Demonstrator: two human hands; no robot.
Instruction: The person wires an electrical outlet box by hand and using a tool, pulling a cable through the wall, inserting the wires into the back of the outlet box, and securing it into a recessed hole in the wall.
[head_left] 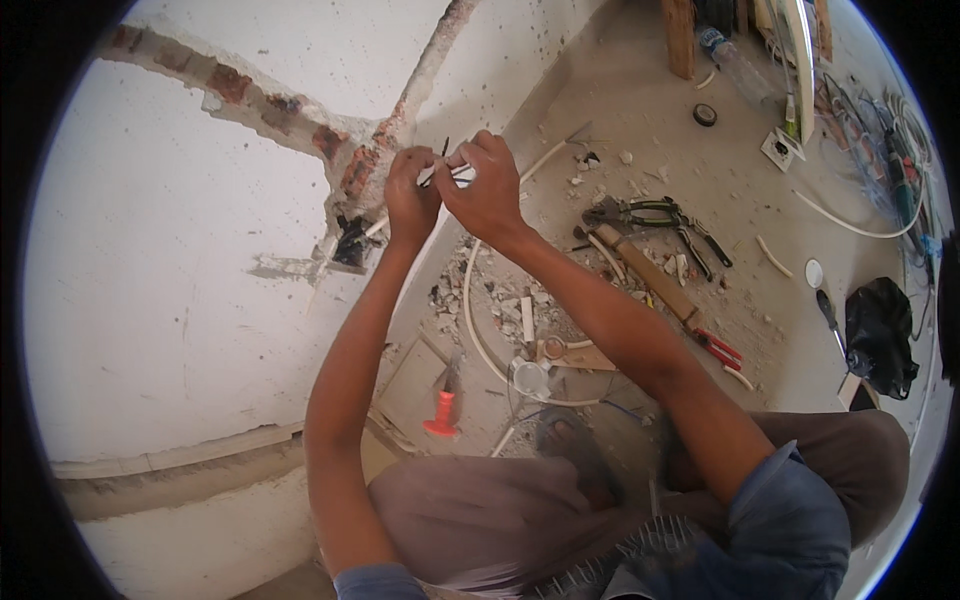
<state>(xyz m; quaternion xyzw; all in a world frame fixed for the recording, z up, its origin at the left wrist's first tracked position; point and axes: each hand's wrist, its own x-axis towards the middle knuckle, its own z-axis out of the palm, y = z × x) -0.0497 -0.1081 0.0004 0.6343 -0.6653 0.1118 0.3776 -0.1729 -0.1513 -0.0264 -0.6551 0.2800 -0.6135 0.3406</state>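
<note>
My left hand (411, 200) and my right hand (486, 190) meet in front of the chased wall, fingertips pinched together. Between them are thin electrical wires (462, 182), dark and blue, with one dark end poking up above the fingers. Just below my left hand a pale conduit stub (377, 228) comes out of a broken-out wall hole (350, 243) with black material in it. Close by my right hand, another length of white conduit (545, 160) slants toward the floor. The fingers hide how the wires lie against each other.
Pliers with green-black handles (668, 218), a hammer (650, 275), red-handled pliers (718, 349) and an orange-handled chisel (441, 414) lie among rubble. A white round junction box (530, 378) joins conduits near my foot. A black bag (880, 335) and a plastic bottle (738, 68) are at right.
</note>
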